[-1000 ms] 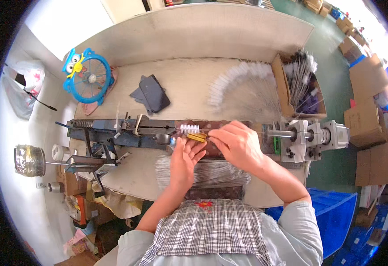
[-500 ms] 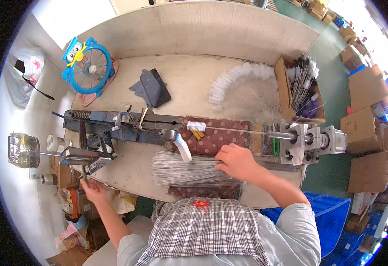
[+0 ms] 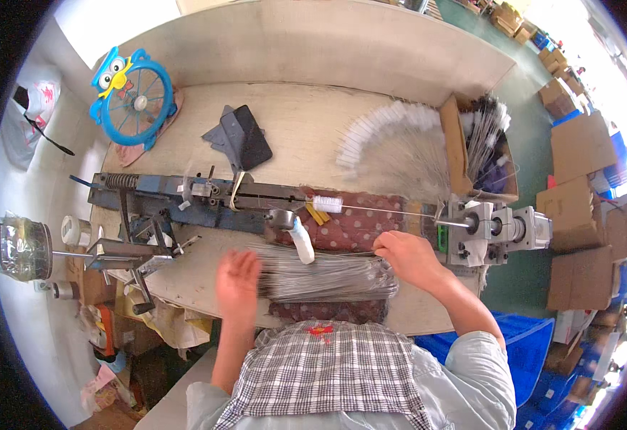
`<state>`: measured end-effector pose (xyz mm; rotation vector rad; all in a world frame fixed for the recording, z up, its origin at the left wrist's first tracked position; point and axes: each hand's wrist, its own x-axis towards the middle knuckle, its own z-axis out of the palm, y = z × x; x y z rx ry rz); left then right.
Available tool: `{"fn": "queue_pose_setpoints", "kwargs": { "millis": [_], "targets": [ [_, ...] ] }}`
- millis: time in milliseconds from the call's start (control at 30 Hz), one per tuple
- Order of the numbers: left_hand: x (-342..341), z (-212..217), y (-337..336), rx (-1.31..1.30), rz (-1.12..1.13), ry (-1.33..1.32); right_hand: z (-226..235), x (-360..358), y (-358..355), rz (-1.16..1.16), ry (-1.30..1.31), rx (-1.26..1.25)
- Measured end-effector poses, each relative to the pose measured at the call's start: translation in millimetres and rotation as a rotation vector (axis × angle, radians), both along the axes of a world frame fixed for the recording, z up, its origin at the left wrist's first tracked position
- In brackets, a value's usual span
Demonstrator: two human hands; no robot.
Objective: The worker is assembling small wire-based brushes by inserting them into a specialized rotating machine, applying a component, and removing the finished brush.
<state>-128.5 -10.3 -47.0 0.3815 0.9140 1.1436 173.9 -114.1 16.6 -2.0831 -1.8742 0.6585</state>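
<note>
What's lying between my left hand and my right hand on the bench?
In the head view, a bundle of thin metal wires spans from the left hand to the right hand.

left hand [image 3: 238, 282]: back from the bench's left edge, now open at the wire bundle [image 3: 324, 276] | right hand [image 3: 408, 258]: shifted right to the bundle's right end

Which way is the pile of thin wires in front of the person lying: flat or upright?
Flat. The wires lie side by side across the bench, running left to right between the left hand and right hand.
</note>
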Motion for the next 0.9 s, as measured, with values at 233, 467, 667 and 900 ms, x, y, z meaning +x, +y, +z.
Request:
{"fn": "queue_pose_setpoints", "kwargs": {
  "millis": [233, 467, 667, 900],
  "targets": [
    [114.2, 47.2, -14.2, -0.181, -0.402, 0.175, 11.4, 1.4, -6.8, 0.153, -0.194, 0.144],
    [69.9, 129.1, 21.0, -0.387, -0.559, -0.523, 20.5, -4.0, -10.9, 0.029, -0.239, 0.108],
    [56.6, 94.4, -14.4, -0.236, -0.473, -0.201, 89.1, 36.1, -22.1, -0.072, -0.502, 0.286],
    [169.0, 83.7, -10.5, 1.074, -0.856, 0.567, 82.0, 64.2, 3.7, -0.261, -0.053, 0.448]
  ]
}}
